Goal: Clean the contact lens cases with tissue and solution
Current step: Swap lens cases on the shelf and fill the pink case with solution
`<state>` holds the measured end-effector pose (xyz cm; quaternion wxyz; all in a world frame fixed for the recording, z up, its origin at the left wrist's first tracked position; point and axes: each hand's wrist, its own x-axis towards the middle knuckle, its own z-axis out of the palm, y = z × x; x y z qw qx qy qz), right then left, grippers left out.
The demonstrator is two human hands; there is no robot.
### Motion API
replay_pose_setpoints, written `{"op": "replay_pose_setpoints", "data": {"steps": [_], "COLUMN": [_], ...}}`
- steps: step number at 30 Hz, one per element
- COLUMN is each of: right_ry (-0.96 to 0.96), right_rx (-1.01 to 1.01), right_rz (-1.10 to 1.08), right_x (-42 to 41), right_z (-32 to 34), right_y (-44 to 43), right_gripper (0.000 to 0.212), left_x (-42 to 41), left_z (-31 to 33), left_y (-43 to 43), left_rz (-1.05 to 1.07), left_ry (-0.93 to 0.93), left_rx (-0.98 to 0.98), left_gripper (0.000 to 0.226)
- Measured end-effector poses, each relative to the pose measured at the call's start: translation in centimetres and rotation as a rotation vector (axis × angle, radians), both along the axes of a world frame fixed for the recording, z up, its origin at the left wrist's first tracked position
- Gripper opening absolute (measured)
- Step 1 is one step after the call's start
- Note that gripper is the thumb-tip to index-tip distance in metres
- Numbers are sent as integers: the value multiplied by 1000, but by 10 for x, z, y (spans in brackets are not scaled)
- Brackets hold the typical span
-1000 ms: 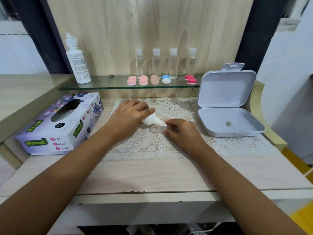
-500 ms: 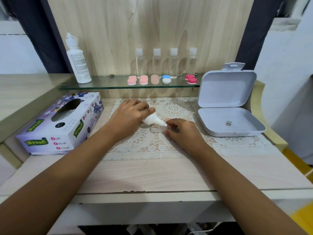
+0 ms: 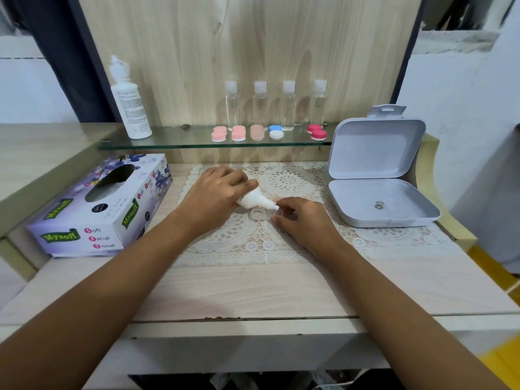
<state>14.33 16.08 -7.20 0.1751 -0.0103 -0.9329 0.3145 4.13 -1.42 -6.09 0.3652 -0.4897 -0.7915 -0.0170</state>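
My left hand (image 3: 216, 197) grips a small white solution bottle (image 3: 254, 200), tipped sideways with its nozzle pointing right and down. The nozzle tip hangs over a clear contact lens case (image 3: 260, 213) lying open on the lace mat (image 3: 242, 243). My right hand (image 3: 302, 220) rests on the mat at the case's right end, fingertips pinched on its rim. A pinkish cap (image 3: 278, 199) peeks out just behind my right fingers. The tissue box (image 3: 104, 206) lies to the left.
An open grey plastic box (image 3: 377, 190) stands at the right. On the glass shelf (image 3: 180, 143) behind sit a tall white bottle (image 3: 128, 102), several small clear bottles (image 3: 260, 106) and several coloured lens cases (image 3: 239, 133).
Both hands hold nearly the same pose. The bottle nozzle has shifted slightly right, closer to my right fingertips.
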Motion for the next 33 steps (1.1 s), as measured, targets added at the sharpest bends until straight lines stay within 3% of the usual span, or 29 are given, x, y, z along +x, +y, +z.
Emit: {"op": "replay_pose_setpoints", "data": {"steps": [5, 8, 13, 18, 24, 30, 33], "right_ry": [-6, -8, -10, 7, 17, 23, 20], "right_rx": [19, 0, -13, -10, -23, -31, -34], "right_rz": [-4, -9, -11, -15, -6, -6, -5], "right_x": [-2, -3, -3, -4, -4, -3, -3], "right_z": [-2, -3, -4, -6, -6, -6, -7], "right_y": [1, 2, 3, 3, 3, 3, 3], "right_gripper": [22, 32, 36, 34, 33, 33, 34], "left_x": [-4, -5, 2, 2, -9, -14, -15], "left_z": [-2, -4, -4, 2, -6, -12, -13], "left_y": [-2, -4, -4, -4, -14, -18, -15], "left_rz": [42, 67, 167, 209, 294, 340, 367], "left_ry": [-69, -170, -585, -879, -932, -943, -923], "left_rx": [34, 82, 463, 830, 1019, 991, 982], "left_gripper": [54, 53, 57, 55, 53, 58, 73]}}
